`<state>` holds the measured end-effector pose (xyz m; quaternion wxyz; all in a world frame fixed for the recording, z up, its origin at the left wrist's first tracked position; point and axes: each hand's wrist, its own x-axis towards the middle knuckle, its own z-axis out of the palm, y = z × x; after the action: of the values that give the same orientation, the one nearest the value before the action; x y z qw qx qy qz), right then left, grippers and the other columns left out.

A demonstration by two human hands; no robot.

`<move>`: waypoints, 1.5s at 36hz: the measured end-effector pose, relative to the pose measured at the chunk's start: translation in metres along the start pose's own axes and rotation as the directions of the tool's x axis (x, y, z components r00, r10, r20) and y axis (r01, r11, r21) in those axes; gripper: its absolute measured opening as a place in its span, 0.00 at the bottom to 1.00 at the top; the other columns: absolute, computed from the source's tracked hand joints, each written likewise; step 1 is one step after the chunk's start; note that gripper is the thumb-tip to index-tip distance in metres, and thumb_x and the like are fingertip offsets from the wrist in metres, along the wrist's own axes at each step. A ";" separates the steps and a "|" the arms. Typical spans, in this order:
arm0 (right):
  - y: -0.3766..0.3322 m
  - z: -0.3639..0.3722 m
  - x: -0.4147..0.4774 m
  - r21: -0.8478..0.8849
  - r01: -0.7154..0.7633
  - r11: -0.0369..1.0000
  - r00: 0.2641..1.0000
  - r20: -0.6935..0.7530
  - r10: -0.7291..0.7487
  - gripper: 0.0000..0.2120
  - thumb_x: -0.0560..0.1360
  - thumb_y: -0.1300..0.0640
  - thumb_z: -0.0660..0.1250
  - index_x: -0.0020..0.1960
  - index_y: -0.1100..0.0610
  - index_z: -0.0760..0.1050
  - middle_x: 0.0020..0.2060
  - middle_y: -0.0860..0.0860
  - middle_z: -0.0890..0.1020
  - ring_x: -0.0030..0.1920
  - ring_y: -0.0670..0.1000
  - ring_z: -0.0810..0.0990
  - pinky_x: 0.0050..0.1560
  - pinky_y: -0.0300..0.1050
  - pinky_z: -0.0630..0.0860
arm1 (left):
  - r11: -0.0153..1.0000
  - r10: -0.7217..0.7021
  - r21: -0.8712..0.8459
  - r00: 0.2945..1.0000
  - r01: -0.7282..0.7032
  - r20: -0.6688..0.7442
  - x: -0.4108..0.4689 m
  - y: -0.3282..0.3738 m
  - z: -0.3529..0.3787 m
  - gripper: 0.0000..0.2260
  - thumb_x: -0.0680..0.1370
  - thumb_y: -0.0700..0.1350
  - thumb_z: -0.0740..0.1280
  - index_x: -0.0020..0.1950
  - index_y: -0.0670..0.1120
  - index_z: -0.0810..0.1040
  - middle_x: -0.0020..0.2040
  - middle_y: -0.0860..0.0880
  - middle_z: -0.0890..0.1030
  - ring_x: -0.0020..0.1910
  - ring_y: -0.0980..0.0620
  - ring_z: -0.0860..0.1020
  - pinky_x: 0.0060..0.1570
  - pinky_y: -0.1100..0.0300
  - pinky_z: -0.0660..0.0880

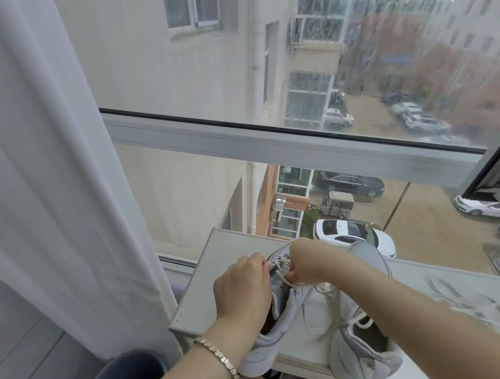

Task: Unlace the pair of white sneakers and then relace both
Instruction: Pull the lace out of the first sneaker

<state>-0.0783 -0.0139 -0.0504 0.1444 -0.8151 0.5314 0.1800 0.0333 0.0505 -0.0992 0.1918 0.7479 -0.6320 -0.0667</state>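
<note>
Window glass (282, 72), streaked with rain, fills the view from 10 to 3 o'clock, with a street and parked cars below. A white curtain (52, 144) hangs at 9 o'clock. At 5 o'clock a pale counter (198, 299) stands against the sill and carries the pair of white sneakers side by side, toes toward the glass at 12 o'clock and heels overhanging the near edge at 6 o'clock. The first sneaker (262, 355) occupies the 9 o'clock side of the pair, beneath both hands. The second sneaker (361, 359) lies just beside it at 3 o'clock, and its slack lace (322, 314) loops loosely across the gap between the shoes. The left grip (243, 290), with a bracelet (220, 357) on the wrist, is curled and pinches the lace (281, 274) at the upper eyelets of the first sneaker. The right grip (308, 262) is clamped on the same lace from the 3 o'clock side. Whether the cord is being drawn out or fed in cannot be told. Handling, as a judgement: each sneaker is light, with a soft upper that yields under pressure, and the overhanging heels may tip. Steady the shoe at the midfoot sidewall. The lace is thin and limp, so take hold close to the eyelet and work one crossing at a time.
</note>
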 end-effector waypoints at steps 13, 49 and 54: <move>0.045 0.002 -0.010 0.997 0.072 0.029 0.993 -0.074 0.089 0.08 0.77 0.60 0.60 0.42 0.62 0.75 0.36 0.54 0.79 0.37 0.48 0.78 0.46 0.42 0.75 | 1.000 0.010 0.028 1.000 -0.010 -0.010 0.002 -0.001 0.003 0.11 0.82 0.52 0.52 0.52 0.52 0.73 0.47 0.54 0.77 0.43 0.53 0.74 0.34 0.60 0.64; 0.025 0.049 -0.011 0.553 0.106 0.826 0.984 -0.178 -0.007 0.08 0.72 0.42 0.60 0.47 0.44 0.72 0.34 0.46 0.75 0.31 0.46 0.71 0.36 0.41 0.70 | 0.892 0.440 -0.256 0.844 -0.371 0.309 0.053 -0.019 0.000 0.19 0.76 0.57 0.64 0.27 0.54 0.67 0.47 0.53 0.69 0.50 0.55 0.66 0.53 0.61 0.64; 0.031 0.049 -0.016 0.531 0.130 0.837 0.981 -0.191 -0.031 0.08 0.74 0.46 0.59 0.49 0.46 0.73 0.32 0.46 0.74 0.29 0.44 0.69 0.32 0.38 0.65 | 0.800 0.203 -0.599 0.954 -0.031 0.221 0.061 -0.019 -0.017 0.19 0.69 0.51 0.73 0.29 0.41 0.70 0.38 0.46 0.76 0.38 0.48 0.74 0.39 0.67 0.71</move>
<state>-0.1193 0.0083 -0.0883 0.3288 -0.7755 0.5361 -0.0556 0.0680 -0.0026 -0.0824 0.3283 0.5939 -0.6457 -0.3500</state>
